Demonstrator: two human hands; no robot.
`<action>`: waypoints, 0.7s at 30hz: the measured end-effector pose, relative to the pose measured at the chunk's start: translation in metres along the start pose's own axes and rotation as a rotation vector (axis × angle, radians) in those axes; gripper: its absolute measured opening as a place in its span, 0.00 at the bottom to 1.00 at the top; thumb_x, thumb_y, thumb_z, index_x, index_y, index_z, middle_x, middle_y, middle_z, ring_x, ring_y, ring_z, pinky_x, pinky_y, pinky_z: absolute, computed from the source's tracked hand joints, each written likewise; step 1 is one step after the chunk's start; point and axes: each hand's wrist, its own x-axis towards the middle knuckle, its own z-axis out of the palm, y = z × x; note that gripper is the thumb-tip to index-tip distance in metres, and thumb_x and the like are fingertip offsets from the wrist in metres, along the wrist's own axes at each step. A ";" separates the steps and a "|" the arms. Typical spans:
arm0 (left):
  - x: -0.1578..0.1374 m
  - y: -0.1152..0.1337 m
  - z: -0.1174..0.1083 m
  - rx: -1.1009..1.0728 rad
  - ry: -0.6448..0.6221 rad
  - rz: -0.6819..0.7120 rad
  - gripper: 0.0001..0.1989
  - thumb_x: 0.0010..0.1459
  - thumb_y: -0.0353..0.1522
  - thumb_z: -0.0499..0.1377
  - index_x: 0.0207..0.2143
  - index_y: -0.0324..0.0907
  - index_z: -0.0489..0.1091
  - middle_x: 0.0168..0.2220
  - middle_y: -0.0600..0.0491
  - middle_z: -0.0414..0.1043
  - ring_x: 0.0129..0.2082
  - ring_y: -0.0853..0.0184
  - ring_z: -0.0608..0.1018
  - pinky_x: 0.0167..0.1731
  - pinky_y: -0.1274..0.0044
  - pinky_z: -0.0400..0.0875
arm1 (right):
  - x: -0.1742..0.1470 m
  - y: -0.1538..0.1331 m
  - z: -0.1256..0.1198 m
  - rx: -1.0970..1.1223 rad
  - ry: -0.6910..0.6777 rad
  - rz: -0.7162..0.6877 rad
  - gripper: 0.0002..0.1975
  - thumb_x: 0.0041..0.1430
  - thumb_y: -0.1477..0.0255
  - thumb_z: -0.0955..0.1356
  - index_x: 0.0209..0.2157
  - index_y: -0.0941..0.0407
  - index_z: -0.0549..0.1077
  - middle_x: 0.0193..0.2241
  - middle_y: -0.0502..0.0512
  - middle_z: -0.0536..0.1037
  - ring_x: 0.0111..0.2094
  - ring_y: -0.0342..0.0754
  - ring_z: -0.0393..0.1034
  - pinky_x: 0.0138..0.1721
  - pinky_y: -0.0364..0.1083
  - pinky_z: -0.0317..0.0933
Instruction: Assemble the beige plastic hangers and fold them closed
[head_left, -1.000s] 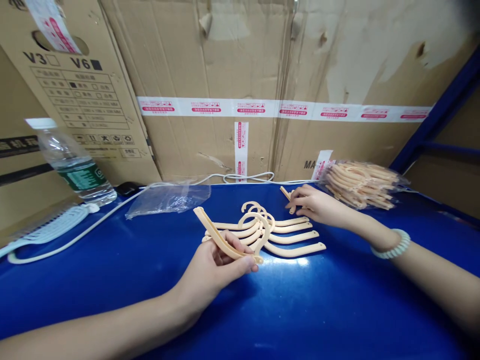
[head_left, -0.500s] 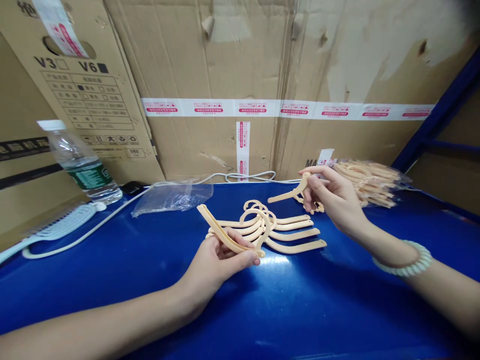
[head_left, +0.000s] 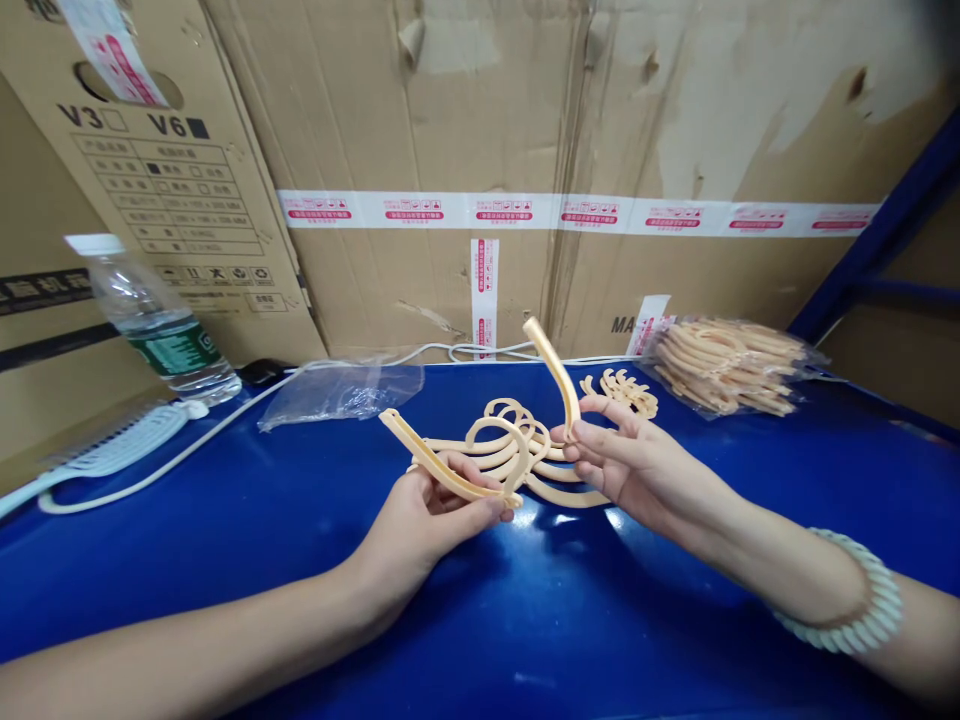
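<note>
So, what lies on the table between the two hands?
In the head view, a pile of hangers lies on the blue table between the left hand and the right hand; each hand holds a hanger piece.

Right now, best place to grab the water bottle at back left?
Grip the water bottle around its green-labelled middle, coming from the right front. It stands upright with cardboard boxes close behind, so only that side looks open; the waist probably suits a wrap grip.

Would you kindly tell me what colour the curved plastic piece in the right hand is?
The curved plastic piece is pale beige, clearest in the head view.
</note>
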 end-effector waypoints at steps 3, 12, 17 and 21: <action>0.000 0.001 0.001 0.003 0.008 0.000 0.16 0.47 0.31 0.72 0.32 0.40 0.66 0.29 0.56 0.79 0.33 0.68 0.82 0.40 0.78 0.73 | -0.005 0.004 0.004 -0.039 -0.103 0.038 0.19 0.49 0.73 0.77 0.44 0.54 0.73 0.35 0.53 0.80 0.36 0.43 0.76 0.39 0.42 0.69; -0.001 0.000 0.002 0.082 -0.034 0.073 0.14 0.49 0.30 0.69 0.32 0.41 0.65 0.31 0.57 0.78 0.32 0.71 0.80 0.36 0.81 0.72 | -0.012 0.019 0.010 -0.257 -0.220 0.061 0.13 0.49 0.68 0.77 0.36 0.58 0.76 0.35 0.53 0.78 0.33 0.41 0.71 0.28 0.38 0.66; -0.004 0.000 0.008 0.135 -0.031 0.074 0.14 0.45 0.27 0.69 0.29 0.41 0.65 0.29 0.55 0.79 0.31 0.70 0.80 0.34 0.81 0.74 | -0.011 0.022 0.012 -0.325 -0.282 0.017 0.17 0.48 0.69 0.77 0.38 0.58 0.73 0.30 0.52 0.78 0.31 0.43 0.72 0.27 0.39 0.67; -0.008 0.000 0.013 0.152 -0.085 0.132 0.13 0.44 0.23 0.67 0.29 0.41 0.65 0.28 0.59 0.78 0.31 0.72 0.80 0.37 0.82 0.75 | -0.013 0.020 0.013 -0.376 -0.337 0.022 0.14 0.47 0.71 0.77 0.35 0.59 0.73 0.31 0.52 0.78 0.30 0.43 0.72 0.27 0.39 0.68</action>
